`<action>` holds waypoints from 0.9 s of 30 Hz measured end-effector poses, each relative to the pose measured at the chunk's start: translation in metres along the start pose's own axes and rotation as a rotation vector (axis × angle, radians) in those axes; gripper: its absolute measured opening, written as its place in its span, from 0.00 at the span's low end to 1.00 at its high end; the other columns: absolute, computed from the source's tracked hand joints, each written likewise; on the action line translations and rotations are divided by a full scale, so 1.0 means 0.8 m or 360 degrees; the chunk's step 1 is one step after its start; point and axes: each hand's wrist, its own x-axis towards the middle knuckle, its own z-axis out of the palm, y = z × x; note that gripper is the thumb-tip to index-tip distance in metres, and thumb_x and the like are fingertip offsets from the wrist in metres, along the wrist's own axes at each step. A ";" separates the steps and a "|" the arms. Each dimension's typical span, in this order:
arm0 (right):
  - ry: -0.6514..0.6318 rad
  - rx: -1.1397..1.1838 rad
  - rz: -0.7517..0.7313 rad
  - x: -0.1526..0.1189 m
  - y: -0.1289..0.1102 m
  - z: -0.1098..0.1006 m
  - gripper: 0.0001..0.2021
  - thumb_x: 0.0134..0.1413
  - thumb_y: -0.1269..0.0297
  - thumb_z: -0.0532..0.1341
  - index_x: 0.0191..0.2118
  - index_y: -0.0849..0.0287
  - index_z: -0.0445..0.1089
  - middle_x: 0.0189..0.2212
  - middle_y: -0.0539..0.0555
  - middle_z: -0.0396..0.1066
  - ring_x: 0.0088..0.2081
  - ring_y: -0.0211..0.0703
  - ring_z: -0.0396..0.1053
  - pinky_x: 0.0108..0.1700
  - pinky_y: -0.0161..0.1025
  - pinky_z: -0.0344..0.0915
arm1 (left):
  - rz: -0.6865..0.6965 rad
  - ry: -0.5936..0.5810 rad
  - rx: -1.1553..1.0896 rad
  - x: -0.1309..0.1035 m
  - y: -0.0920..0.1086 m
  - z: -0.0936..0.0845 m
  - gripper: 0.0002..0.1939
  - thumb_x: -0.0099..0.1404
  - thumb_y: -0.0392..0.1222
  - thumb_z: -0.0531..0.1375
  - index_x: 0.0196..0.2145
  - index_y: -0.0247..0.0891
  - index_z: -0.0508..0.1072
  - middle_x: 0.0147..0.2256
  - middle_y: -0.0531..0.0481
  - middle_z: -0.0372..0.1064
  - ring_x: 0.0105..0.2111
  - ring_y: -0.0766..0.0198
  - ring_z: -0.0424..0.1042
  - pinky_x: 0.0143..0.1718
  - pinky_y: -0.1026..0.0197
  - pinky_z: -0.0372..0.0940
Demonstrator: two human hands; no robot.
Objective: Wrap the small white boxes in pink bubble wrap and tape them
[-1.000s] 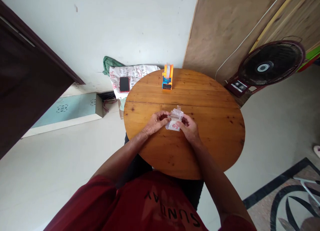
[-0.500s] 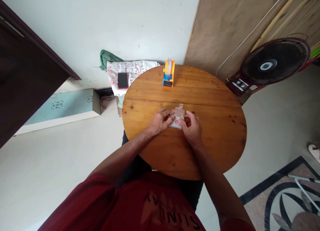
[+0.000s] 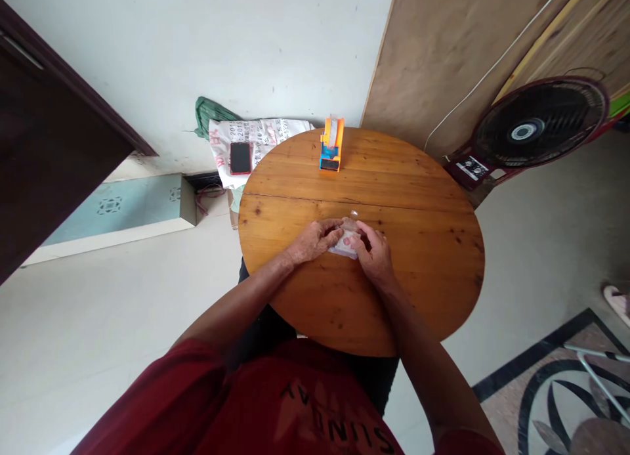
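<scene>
From my remote feed, the bare right hand point(image 3: 378, 258) has brought its forefinger in against a small whitish packet in clear, crinkled plastic point(image 3: 343, 251), so the far flap is now partly covered and better controlled. The bare left hand point(image 3: 312, 241) pinches the opposite side between thumb and fingers, right hand likewise; contents probably flat and squarish, though glare and fingers obscure them. I log the packet midway across the round, knotty, varnished wooden table point(image 3: 335, 297), nearer me than the orange-and-blue plastic tape dispenser point(image 3: 331, 154)
</scene>
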 end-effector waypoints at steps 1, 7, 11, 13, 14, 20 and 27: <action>0.0006 -0.0019 0.0004 0.000 -0.001 0.000 0.23 0.62 0.47 0.55 0.56 0.55 0.71 0.44 0.60 0.79 0.45 0.55 0.73 0.51 0.54 0.65 | 0.0002 -0.0005 -0.0008 0.001 0.001 0.000 0.28 0.70 0.52 0.55 0.58 0.29 0.71 0.51 0.38 0.76 0.46 0.53 0.76 0.48 0.55 0.69; 0.0131 -0.0183 -0.0059 -0.005 -0.016 -0.005 0.22 0.62 0.48 0.58 0.54 0.55 0.72 0.47 0.59 0.78 0.45 0.55 0.72 0.52 0.54 0.63 | 0.0129 0.0017 0.0152 0.002 0.008 0.003 0.24 0.71 0.53 0.53 0.54 0.34 0.75 0.52 0.39 0.75 0.52 0.51 0.74 0.55 0.54 0.66; 0.0021 -0.0233 -0.0197 -0.006 -0.023 -0.007 0.19 0.66 0.53 0.55 0.56 0.52 0.72 0.52 0.57 0.76 0.49 0.54 0.72 0.53 0.52 0.62 | 0.0196 0.0063 0.0267 0.004 0.005 0.003 0.24 0.72 0.53 0.52 0.52 0.34 0.77 0.50 0.38 0.74 0.51 0.51 0.73 0.56 0.52 0.65; -0.0043 -0.0229 -0.0244 -0.006 -0.024 -0.008 0.18 0.67 0.55 0.54 0.57 0.51 0.71 0.56 0.56 0.74 0.52 0.54 0.71 0.54 0.52 0.63 | 0.0210 0.0053 0.0241 0.007 0.002 0.002 0.24 0.71 0.54 0.53 0.51 0.34 0.77 0.49 0.38 0.74 0.51 0.51 0.73 0.57 0.51 0.65; -0.0059 -0.0227 -0.0260 -0.006 -0.025 -0.008 0.18 0.68 0.56 0.53 0.58 0.51 0.71 0.56 0.56 0.74 0.53 0.54 0.71 0.54 0.52 0.63 | 0.0216 0.0038 0.0204 0.008 0.000 0.001 0.24 0.71 0.54 0.54 0.52 0.34 0.77 0.49 0.38 0.74 0.51 0.51 0.73 0.57 0.51 0.65; -0.0201 -0.0181 -0.0329 -0.001 -0.021 -0.014 0.22 0.66 0.55 0.54 0.62 0.53 0.67 0.61 0.58 0.69 0.57 0.56 0.69 0.58 0.54 0.63 | 0.0051 -0.0035 -0.0152 0.011 -0.010 -0.001 0.32 0.67 0.58 0.59 0.61 0.35 0.68 0.46 0.42 0.75 0.42 0.58 0.74 0.45 0.58 0.68; -0.0362 -0.0124 -0.0261 0.006 -0.012 -0.020 0.22 0.63 0.54 0.56 0.59 0.54 0.70 0.54 0.59 0.75 0.49 0.56 0.73 0.52 0.54 0.66 | -0.0131 -0.0186 -0.0505 0.020 -0.007 -0.009 0.35 0.61 0.51 0.65 0.62 0.36 0.64 0.43 0.44 0.74 0.37 0.62 0.72 0.37 0.62 0.66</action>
